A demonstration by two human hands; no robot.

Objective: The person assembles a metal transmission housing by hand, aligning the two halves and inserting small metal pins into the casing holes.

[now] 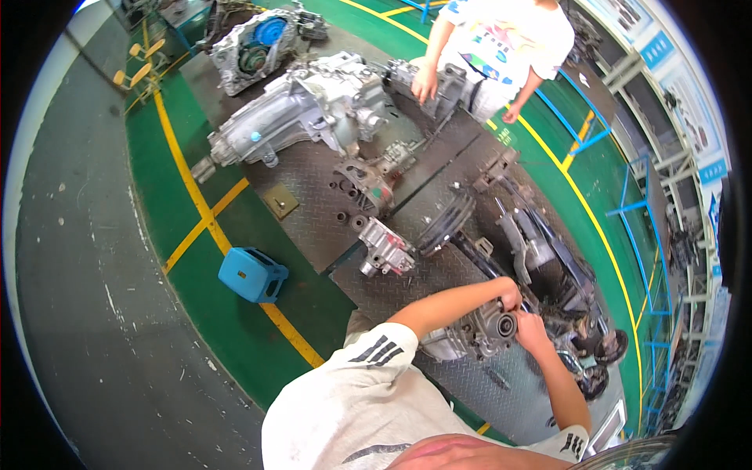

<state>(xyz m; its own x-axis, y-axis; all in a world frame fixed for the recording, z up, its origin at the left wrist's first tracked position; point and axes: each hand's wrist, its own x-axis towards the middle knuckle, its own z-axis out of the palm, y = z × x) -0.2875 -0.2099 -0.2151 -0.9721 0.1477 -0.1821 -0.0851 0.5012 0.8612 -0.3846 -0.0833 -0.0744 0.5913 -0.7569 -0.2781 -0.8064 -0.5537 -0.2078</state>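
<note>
A grey metal housing [446, 343] lies on the steel plate table in front of me, with a round ringed opening [507, 325] at its right end. My left hand [510, 294] is at the far side of that opening, its fingers curled in. My right hand [533, 332] is closed at the right side, its fingertips near the left hand's. What the fingers hold, if anything, is too small to make out. Beyond my hands lies a dark shaft [478, 257] with a wide disc [448, 223] at its far end.
Dark suspension parts [560, 258] crowd the table's right side. A smaller silver casting [385, 247] and a large silver gearbox [313, 106] lie farther left. Another person [501, 47] stands at the far edge. A blue stool [253, 274] is on the green floor.
</note>
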